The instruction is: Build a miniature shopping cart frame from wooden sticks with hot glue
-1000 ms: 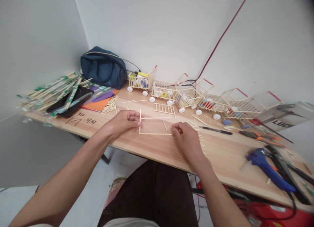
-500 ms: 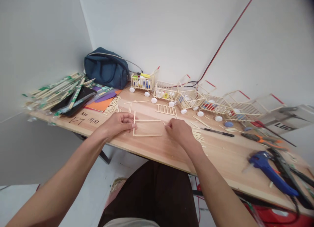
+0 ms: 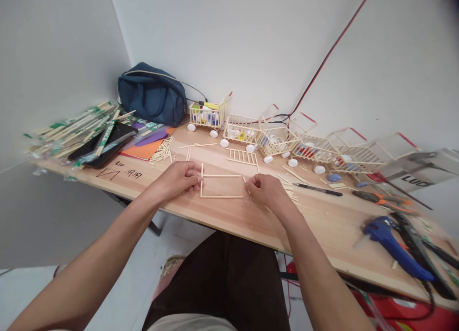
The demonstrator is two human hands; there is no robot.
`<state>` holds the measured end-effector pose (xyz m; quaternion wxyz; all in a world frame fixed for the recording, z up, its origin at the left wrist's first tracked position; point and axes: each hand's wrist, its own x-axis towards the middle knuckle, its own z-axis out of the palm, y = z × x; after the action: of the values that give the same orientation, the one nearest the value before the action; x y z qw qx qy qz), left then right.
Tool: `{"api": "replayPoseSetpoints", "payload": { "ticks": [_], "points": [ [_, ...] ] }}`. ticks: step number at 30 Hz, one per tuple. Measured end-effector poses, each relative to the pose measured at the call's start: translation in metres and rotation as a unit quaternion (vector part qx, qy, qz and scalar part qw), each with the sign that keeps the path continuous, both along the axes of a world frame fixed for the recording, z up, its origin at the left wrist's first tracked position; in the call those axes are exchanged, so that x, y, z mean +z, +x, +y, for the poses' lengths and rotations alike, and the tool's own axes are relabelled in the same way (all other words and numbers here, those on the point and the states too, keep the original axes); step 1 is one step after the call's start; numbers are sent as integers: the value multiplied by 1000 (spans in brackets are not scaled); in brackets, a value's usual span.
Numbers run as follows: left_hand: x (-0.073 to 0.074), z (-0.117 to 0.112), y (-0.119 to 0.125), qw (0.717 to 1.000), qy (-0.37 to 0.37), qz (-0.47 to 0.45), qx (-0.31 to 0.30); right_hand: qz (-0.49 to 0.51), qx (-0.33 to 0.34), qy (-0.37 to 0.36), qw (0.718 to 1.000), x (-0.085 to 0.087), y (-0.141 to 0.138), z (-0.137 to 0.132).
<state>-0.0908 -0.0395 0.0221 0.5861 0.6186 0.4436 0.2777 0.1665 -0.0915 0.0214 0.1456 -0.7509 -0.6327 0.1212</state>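
My left hand [image 3: 184, 178] is closed, pinching the left upright of a three-sided frame of thin wooden sticks [image 3: 222, 176]. Two parallel sticks run rightward from that upright, low over the tabletop. At the frame's open right side, my right hand [image 3: 263, 190] is closed on a wooden stick [image 3: 244, 180], whose tip shows past the fingers; the rest of it is largely hidden. Behind the hands a ladder-like stick panel [image 3: 242, 157] lies flat. Loose short sticks [image 3: 292, 195] lie beside my right hand, and another pile of cut sticks [image 3: 163, 150] is further left.
Several small stick carts [image 3: 206, 115] with white wheels line the wall. A blue bag [image 3: 152, 93] and wrapped chopsticks [image 3: 71, 133] occupy the left. A pen [image 3: 317, 189], orange-handled pliers [image 3: 383, 202] and a blue glue gun [image 3: 394, 245] lie to the right on the wooden table [image 3: 222, 221].
My left hand and the stick frame have shifted a little to the right. The right hand's stick now stands close to the frame's open ends. The camera view has moved slightly.
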Motion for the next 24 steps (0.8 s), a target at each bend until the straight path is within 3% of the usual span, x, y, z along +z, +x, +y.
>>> {"api": "replayPoseSetpoints", "payload": {
  "ticks": [13, 17, 19, 24],
  "points": [
    [3, -6, 0, 989, 114, 99, 6, -6, -18, 7, 1000, -6, -9, -5],
    [8, -11, 1, 948, 249, 194, 36, -5, -29, -2, 1000, -3, -10, -5],
    [10, -14, 4, 927, 319, 190, 43, -2, -30, -8, 999, -1, -11, -5],
    [8, -20, 20, 878, 455, 149, -27, -18, -41, -24, 999, 2, -15, -5]
  ]
}}
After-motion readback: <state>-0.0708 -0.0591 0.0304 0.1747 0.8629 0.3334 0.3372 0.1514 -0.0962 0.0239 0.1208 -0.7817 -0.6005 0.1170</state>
